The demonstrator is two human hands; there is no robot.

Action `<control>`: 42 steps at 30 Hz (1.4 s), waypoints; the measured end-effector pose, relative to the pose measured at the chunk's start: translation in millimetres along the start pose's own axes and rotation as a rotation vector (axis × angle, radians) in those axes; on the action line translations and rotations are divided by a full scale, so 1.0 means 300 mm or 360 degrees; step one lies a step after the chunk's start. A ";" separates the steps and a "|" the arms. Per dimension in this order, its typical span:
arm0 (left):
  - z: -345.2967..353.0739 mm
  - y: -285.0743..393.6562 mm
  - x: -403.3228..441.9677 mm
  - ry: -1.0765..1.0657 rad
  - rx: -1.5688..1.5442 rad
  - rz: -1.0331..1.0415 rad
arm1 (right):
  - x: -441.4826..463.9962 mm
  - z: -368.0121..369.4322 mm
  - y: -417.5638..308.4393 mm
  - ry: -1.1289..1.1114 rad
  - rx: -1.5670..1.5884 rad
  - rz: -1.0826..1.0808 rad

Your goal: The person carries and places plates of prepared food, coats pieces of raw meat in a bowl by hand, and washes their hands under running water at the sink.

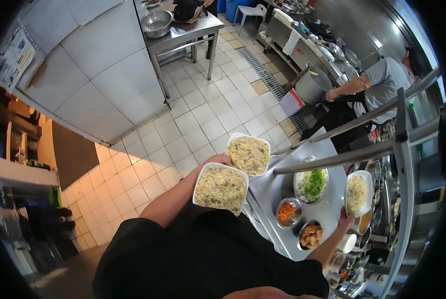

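Note:
Two white square bowls of fried rice are held up at the centre: one bowl (221,187) is nearer my body, the other bowl (249,154) just beyond it. My left hand (225,160) is closed under and between them, mostly hidden by the bowls. On the right, my right hand (346,218) grips the near end of a third white bowl of rice (358,192). Between my hands, the steel counter (277,192) carries a dish with chopped green onion (312,184), a metal bowl of orange shreds (286,212) and a bowl of brown fried pieces (310,235).
Metal rails (342,163) cross above the counter. A co-worker (382,84) stands at the upper right beside a large pot (313,83). A steel table (183,30) with a metal basin (156,24) is at the top. Pans and containers line the right side.

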State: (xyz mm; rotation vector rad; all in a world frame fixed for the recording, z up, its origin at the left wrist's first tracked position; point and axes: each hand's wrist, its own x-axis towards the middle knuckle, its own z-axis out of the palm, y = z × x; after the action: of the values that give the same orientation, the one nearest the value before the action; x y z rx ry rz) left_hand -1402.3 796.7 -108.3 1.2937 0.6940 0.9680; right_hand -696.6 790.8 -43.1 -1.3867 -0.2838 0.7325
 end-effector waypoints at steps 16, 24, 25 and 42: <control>-0.210 0.316 0.101 0.0001 -0.0919 -0.1172 | -1.573 0.033 -0.024 0.0278 -0.0218 0.0575; -0.296 0.139 0.107 -0.0155 -0.0370 -0.0673 | -1.542 0.327 0.090 -0.0218 -0.0083 0.0734; -0.280 0.162 0.102 -0.0173 -0.0302 -0.0590 | -1.504 0.351 0.078 -0.0250 -0.0093 0.0677; -0.212 0.375 0.039 0.0584 -0.0877 -0.0514 | -0.924 1.103 0.029 -0.1389 -0.0038 0.0326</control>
State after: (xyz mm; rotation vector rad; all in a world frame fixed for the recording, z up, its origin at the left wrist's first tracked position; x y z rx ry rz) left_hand -1474.2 836.4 -7.9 0.5071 0.8130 1.0415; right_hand -1101.7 879.7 76.7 -1.0539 -0.8374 1.4913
